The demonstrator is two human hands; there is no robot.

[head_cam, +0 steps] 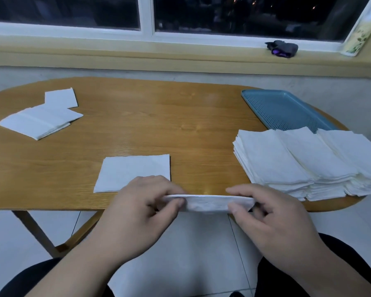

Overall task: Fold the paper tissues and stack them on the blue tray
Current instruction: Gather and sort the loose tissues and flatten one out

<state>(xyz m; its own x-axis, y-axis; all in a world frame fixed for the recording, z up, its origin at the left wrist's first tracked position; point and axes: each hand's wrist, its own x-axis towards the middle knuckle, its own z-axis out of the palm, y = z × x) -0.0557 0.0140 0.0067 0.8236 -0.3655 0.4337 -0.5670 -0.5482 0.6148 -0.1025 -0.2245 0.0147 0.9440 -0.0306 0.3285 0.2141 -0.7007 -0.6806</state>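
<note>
**Tissue held between both hands at the table's near edge**

Both hands are in use and set apart, one at each end of a single white paper tissue (208, 203). The left hand (141, 202) pinches the left end between thumb and curled fingers; the right hand (272, 213) pinches the right end the same way. The tissue is stretched between them as a narrow strip seen nearly edge-on, raised just over the near edge of the wooden table (159, 125), about midway along it.

Other tissues noted:
- A flat tissue (126, 172) lies on the table close to the near edge, left of centre. The left hand covers its near right corner.
- A thick pile of tissues (287, 163) sits at the near right end of the table, fanned into overlapping rows and reaching the table's edge.
- Folded tissues (41, 121) lie at the far left end – a flat overlapping group, with one smaller square (61, 98) just behind it.

The blue tray (287, 110), perforated across its floor, lies at the far right end of the table. Its visible part carries no tissue. Its near end is hidden behind the pile – whether the pile rests on it cannot be told.

Beyond the table, a dark bundle (282, 48) with a purple patch lies on the windowsill (180, 58), towards its right end. A pale tiled floor (201, 243) shows beneath the hands.
</note>
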